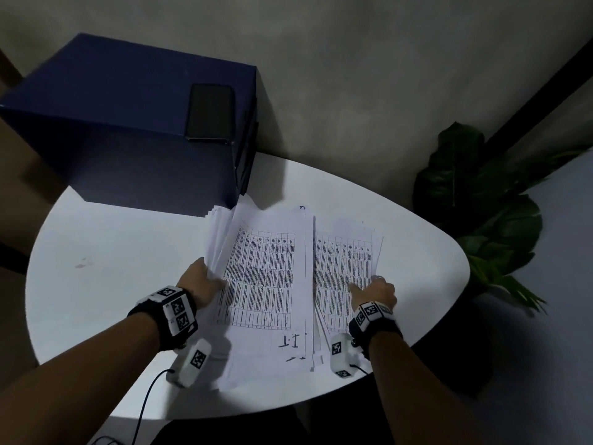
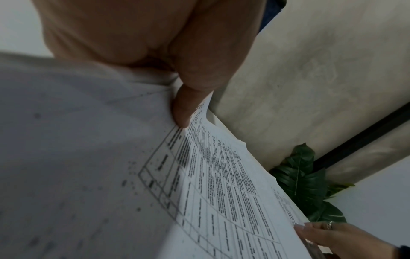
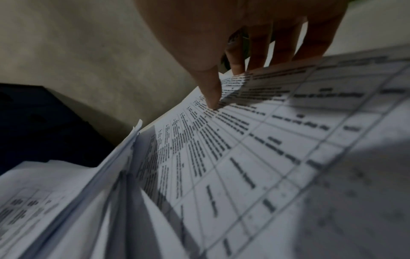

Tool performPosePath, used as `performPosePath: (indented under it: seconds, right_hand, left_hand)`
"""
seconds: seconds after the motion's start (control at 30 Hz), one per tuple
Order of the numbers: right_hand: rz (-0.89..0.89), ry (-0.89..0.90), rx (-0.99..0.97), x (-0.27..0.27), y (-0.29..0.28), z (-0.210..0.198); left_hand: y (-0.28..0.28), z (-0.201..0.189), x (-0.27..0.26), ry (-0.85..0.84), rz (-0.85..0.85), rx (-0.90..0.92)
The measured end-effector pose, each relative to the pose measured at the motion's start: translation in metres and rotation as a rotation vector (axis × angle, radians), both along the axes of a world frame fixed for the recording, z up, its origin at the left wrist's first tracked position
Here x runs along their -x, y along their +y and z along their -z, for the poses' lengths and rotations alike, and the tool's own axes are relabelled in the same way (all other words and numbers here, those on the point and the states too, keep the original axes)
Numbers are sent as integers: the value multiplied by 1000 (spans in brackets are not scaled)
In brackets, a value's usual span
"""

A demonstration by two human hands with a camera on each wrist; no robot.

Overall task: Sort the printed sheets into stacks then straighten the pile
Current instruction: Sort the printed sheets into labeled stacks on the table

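Dark blue box (image 1: 128, 117) with phone (image 1: 211, 112) on top, two printed-table sheet stacks side by side on white tabletop (image 1: 106, 284), left hand (image 1: 202, 281) pinching left stack (image 1: 266, 277), right hand (image 1: 375, 292) pinching right stack (image 1: 343, 261)

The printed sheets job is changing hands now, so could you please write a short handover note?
Left hand grips the left bundle of printed sheets, thumb on top, left edge lifted.
Right hand pinches the right stack, thumb on top, fingers under its edge.
Both lie side by side on the white table.
Done: sheets split in two.
Left: finish any sorting, square the uneven edges.
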State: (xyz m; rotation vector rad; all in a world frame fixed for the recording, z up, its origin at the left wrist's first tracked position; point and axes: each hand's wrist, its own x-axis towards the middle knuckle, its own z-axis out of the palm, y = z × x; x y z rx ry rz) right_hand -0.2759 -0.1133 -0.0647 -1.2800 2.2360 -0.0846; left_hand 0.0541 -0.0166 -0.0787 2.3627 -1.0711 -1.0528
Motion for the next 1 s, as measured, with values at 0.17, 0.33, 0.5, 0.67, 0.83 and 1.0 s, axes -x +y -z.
performPosePath:
  seconds: [0.17, 0.33, 0.5, 0.67, 0.83, 1.0]
  right_hand:
    - [-16, -78, -2, -7, 0, -2]
    - [44, -167, -53, -16, 1, -7]
    - [133, -270, 19, -13, 1, -20]
    - [2, -222, 348, 10, -9, -66]
    - [-80, -216, 648, 29, -13, -136]
    - [-17, -331, 783, 33, -15, -178]
  left_hand:
    - [1, -6, 4, -2, -7, -17]
    - [0, -7, 5, -1, -20, -24]
    - [2, -5, 1, -13, -14, -12]
    - [5, -6, 2, 38, -21, -10]
    - [6, 0, -2, 61, -16, -6]
    - [6, 3, -1, 71, -28, 12]
